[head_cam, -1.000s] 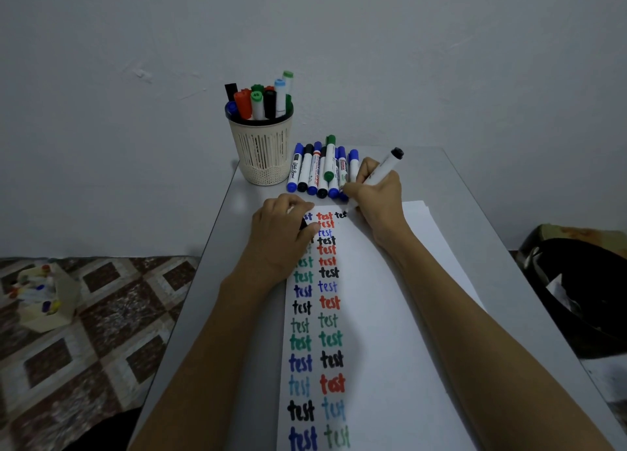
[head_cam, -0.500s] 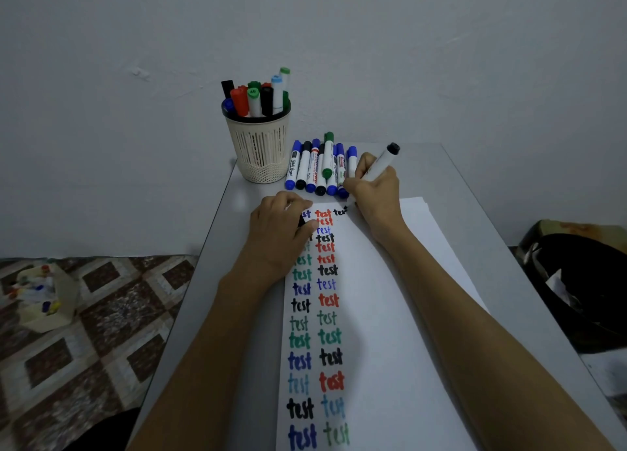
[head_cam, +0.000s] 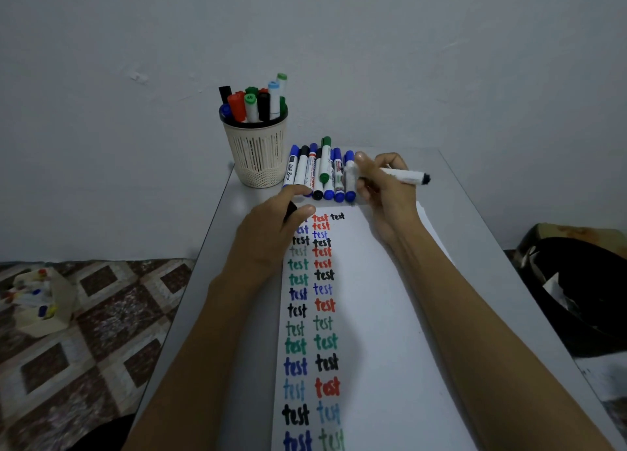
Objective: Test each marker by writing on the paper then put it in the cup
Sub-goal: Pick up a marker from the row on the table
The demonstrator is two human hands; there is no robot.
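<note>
Nearest me, the paper (head_cam: pixel 373 315) runs lengthwise up the tabletop (head_cam: pixel 475 247), two columns of "test" down it and a fresh black one at the top. The left hand (head_cam: pixel 268 237) rests at the sheet's top left corner, thumb and forefinger pinching what looks like a black cap (head_cam: pixel 290 210). Just beyond and to its right, the right hand (head_cam: pixel 386 192) is lifted off the sheet and grips the marker (head_cam: pixel 403 175). The marker lies almost level, its black butt pointing right, and its tip is hidden in the fingers, facing the left hand. Behind them lies the row of untested markers (head_cam: pixel 319 175). Farthest back and left stands the cup (head_cam: pixel 258 155), upright and half full. I judge the cap goes on next; the cup lies nearer the left hand.
</note>
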